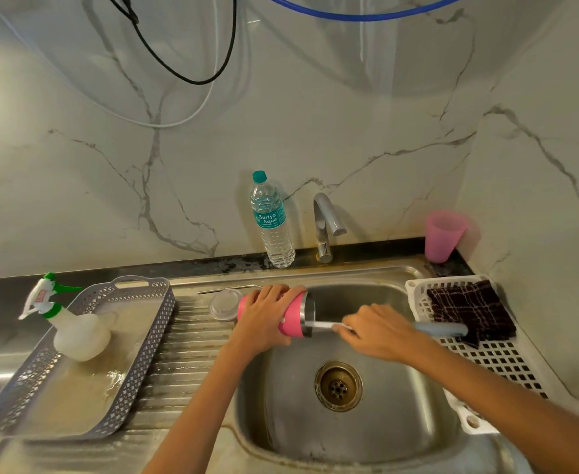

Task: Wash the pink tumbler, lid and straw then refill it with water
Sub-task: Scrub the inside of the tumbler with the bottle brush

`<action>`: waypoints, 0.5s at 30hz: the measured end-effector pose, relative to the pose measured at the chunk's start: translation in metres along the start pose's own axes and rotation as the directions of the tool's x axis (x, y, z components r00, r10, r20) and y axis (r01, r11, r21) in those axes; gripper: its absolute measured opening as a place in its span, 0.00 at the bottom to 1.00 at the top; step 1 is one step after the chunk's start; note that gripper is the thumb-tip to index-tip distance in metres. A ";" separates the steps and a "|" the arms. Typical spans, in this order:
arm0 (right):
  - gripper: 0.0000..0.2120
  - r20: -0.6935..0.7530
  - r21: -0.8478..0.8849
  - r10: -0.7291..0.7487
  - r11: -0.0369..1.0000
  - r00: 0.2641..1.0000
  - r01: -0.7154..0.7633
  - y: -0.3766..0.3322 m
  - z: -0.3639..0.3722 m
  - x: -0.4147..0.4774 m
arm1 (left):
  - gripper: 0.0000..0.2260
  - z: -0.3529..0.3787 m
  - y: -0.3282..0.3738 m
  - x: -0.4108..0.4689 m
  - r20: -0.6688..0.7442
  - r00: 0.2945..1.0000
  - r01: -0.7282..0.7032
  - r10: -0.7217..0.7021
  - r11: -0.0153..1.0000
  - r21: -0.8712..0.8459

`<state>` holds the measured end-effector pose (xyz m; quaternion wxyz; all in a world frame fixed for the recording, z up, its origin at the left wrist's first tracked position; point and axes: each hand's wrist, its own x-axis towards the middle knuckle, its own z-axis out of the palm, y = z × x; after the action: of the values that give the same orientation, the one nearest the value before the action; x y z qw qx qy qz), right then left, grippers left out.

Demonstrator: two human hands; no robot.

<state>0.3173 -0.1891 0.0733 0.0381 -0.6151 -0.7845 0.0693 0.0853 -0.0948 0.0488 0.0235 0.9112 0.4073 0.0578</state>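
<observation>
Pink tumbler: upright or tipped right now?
Tipped on its side. The pink tumbler lies horizontal over the sink in the left hand, mouth facing right toward the brush.

Seen at the steel desk (192,340) with its ribbed drainboard: clear lid (225,303) and metal straw (230,289) lying beside the sink (401,422); grey basket (151,323) at left; water bottle (272,220), tap (325,222) and pink cup (442,237) along the back ledge; white rack (507,357) at right.
</observation>
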 end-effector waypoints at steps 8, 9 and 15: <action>0.18 -0.034 -0.043 0.006 0.999 0.999 -0.007 0.002 -0.015 0.008 | 0.44 -0.005 0.008 0.006 -0.030 0.999 -0.044 0.043 0.999 -0.017; 0.18 -0.026 -0.049 -0.016 0.999 1.000 0.015 -0.002 -0.015 0.005 | 0.44 -0.009 0.007 0.009 -0.053 0.998 -0.040 0.039 0.999 -0.016; 0.14 -0.071 -0.086 -0.015 0.996 0.997 0.009 0.003 -0.031 0.015 | 0.42 -0.010 0.014 0.015 -0.037 0.998 -0.059 0.058 0.998 -0.037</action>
<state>0.3208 -0.1725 0.1031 0.0402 -0.6135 -0.7886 0.0133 0.1044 -0.0928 0.0616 0.0320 0.9209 0.3796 0.0828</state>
